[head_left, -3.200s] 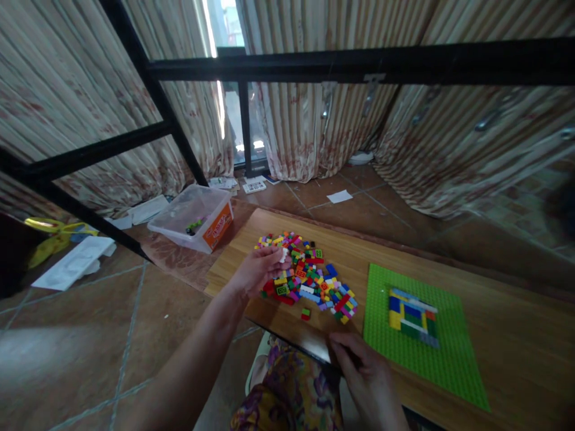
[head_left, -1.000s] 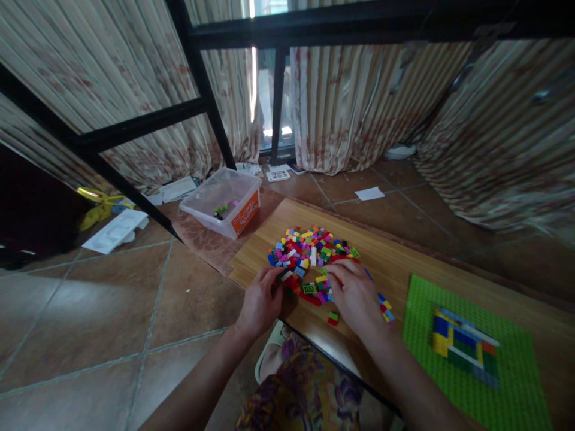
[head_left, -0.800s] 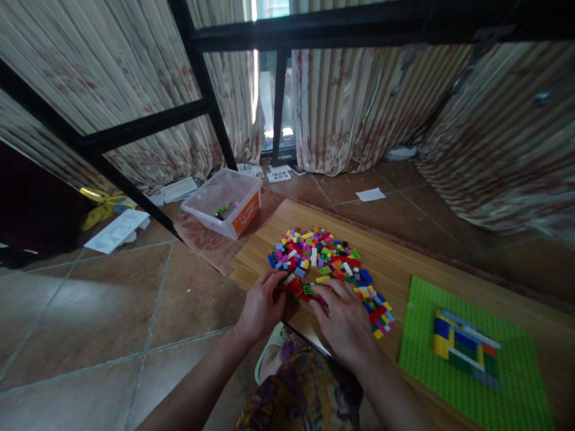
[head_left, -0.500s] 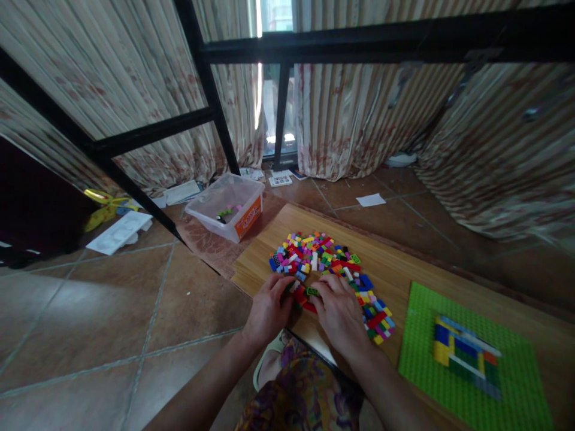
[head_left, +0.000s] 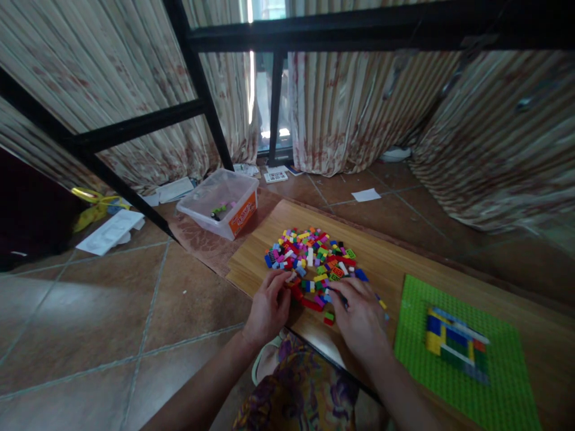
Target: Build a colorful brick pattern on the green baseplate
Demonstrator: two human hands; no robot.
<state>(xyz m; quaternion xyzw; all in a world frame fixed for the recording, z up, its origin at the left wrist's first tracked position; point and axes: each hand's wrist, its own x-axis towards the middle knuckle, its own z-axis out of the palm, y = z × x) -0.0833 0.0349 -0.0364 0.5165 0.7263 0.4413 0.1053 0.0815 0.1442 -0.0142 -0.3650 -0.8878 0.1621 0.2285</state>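
Brick pile: where the wooden bench [head_left: 386, 248] crosses the middle of the frame, the loose multicoloured bricks [head_left: 309, 257] lie in a broad heap.
Left hand: at the heap's lower-left edge, the left hand [head_left: 272, 305] is curled, thumb near the fingers; whether it pinches a brick, I cannot tell.
Right hand: over the heap's lower-right side, the right hand [head_left: 359, 314] has bent fingers among the bricks; its grip cannot be told.
Stray piece: a green-and-red piece [head_left: 329, 318] sits between the hands, just below the heap.
Baseplate: at lower right, the green baseplate [head_left: 408, 341] bears a low brick build [head_left: 458, 344], somewhat blurred.
Bin: left of centre, a clear plastic bin [head_left: 243, 216] with an orange label holds a few pieces.
Backdrop: striped curtains [head_left: 350, 114] hang behind a black frame [head_left: 377, 33] across the top.
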